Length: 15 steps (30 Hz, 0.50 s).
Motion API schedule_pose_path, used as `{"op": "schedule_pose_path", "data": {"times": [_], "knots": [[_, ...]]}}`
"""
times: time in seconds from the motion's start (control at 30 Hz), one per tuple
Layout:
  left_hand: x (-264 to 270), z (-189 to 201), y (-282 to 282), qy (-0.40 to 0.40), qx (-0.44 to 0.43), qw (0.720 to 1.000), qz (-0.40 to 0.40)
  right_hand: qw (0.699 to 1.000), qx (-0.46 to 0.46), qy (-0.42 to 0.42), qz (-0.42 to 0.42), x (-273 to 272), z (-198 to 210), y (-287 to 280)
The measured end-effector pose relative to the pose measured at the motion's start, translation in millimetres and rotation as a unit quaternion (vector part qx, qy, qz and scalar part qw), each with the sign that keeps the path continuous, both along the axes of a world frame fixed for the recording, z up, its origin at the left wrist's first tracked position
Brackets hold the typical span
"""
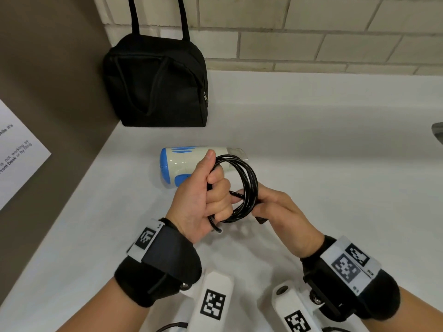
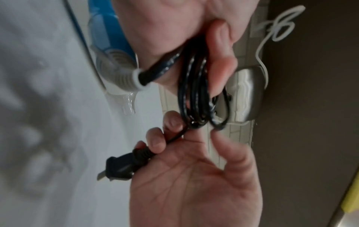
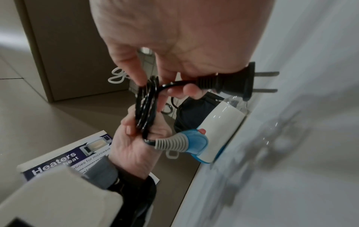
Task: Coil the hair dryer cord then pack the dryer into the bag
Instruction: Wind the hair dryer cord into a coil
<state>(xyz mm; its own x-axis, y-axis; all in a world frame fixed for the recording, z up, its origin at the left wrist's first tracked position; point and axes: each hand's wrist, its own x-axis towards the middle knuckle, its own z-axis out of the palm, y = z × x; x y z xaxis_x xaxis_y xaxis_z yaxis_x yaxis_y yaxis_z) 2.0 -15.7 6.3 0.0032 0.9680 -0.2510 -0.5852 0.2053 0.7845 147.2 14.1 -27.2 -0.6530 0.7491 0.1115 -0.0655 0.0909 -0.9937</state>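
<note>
A white and blue hair dryer lies on its side on the white counter, also seen in the right wrist view. Its black cord is wound into several loops. My left hand grips one side of the loops in a fist. My right hand pinches the other side of the coil and holds the black plug against its palm. In the left wrist view the plug sticks out below the fingers. A black zipped bag stands behind the dryer, against the wall.
A tiled wall runs along the back of the counter. A brown side panel with a printed notice closes off the left. A metal fixture shows at the right edge.
</note>
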Motion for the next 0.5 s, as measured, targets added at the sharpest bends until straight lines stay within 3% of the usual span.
{"op": "schedule_pose_path", "data": {"times": [0.1,0.37,0.5], "knots": [[5.8,1.0,-3.3,0.046,0.002,0.999,0.001,0.998,-0.016,0.011,-0.064,-1.3,-5.7,0.7],[16.1,3.1,0.3,0.132,0.025,0.990,0.035,0.996,-0.029,0.003,-0.081,-2.0,3.1,-2.8],[21.4,0.3,3.0,0.159,0.036,0.986,0.049,0.989,-0.023,-0.021,-0.146,-6.9,2.2,1.1]]}}
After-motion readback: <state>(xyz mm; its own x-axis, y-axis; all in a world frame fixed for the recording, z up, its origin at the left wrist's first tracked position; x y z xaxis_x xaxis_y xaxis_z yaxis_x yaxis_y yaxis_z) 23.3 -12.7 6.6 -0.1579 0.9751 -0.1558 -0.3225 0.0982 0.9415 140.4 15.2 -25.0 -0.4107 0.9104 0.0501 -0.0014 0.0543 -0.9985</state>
